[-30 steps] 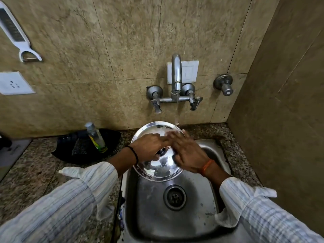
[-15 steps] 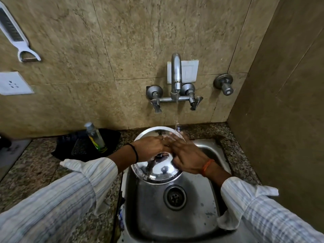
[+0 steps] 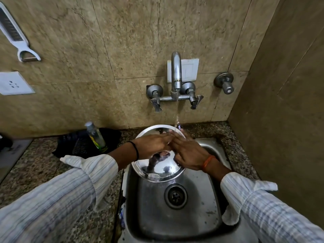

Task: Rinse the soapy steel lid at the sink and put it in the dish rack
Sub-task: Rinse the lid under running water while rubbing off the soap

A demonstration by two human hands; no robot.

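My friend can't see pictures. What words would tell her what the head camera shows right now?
Two hands, left hand and right hand, hold and rub a round steel lid above a steel sink while water runs from the wall tap onto the lid's far edge. A clear bottle stands on the speckled counter to the left, and a white peeler hangs on the tiled wall.

Shiny silver steel lid (image 3: 163,171), mirror-bright. Dull grey steel sink (image 3: 206,199). Speckled brown-and-grey granite tabletop (image 3: 35,172). Mottled beige wall tiles (image 3: 122,41). White sleeves (image 3: 70,190) with thin blue-grey stripes. Black band (image 3: 135,149) on one wrist, orange thread (image 3: 207,161) on the other. White peeler (image 3: 17,37). Clear bottle (image 3: 96,137) with yellow-green label.
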